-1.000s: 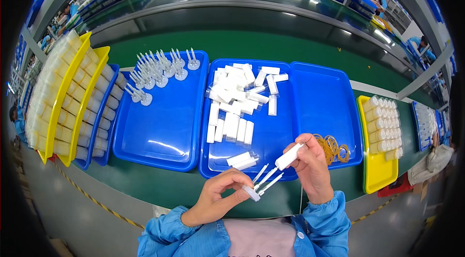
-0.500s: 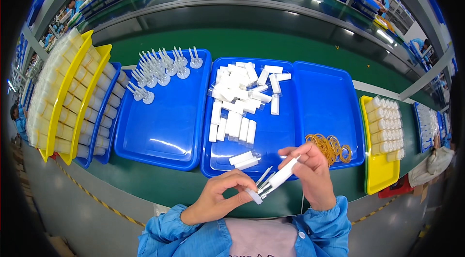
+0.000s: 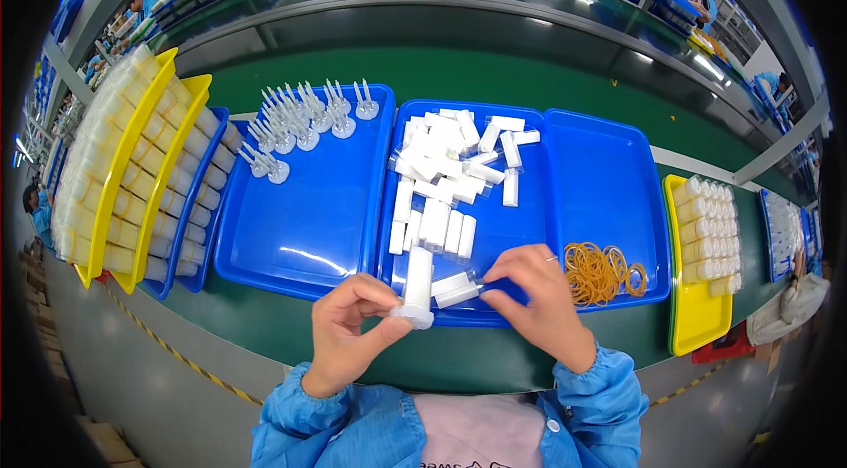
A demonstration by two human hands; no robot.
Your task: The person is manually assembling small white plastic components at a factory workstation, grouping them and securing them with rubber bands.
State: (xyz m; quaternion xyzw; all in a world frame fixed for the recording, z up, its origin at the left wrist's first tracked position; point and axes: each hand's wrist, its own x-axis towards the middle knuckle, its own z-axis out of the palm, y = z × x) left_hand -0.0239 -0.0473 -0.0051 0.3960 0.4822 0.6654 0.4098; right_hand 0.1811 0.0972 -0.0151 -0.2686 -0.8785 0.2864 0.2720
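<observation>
My left hand (image 3: 348, 327) pinches a pronged holder by its round translucent base (image 3: 413, 316). A white block (image 3: 419, 272) stands upright on this holder and hides its prongs from view. My right hand (image 3: 540, 296) is at the front of the middle blue tray (image 3: 507, 243), thumb and forefinger apart beside the clear ends of a pair of white blocks (image 3: 454, 290). Whether the fingertips touch them is hard to see. Behind, many white blocks (image 3: 437, 146) with clear film lie heaped in the same tray.
Similar pronged holders (image 3: 304, 128) stand at the back of the left blue tray (image 3: 296, 221). Amber rubber bands (image 3: 595, 274) lie in the right blue tray (image 3: 604, 177). Stacked trays of white rolls (image 3: 146, 177) rise at far left; a yellow tray (image 3: 701, 318) with white rolls sits at right.
The holder in my left hand has moved left and turned upright, its white block now seated down over the prongs. My right hand has left that block and moved to the pair in the tray.
</observation>
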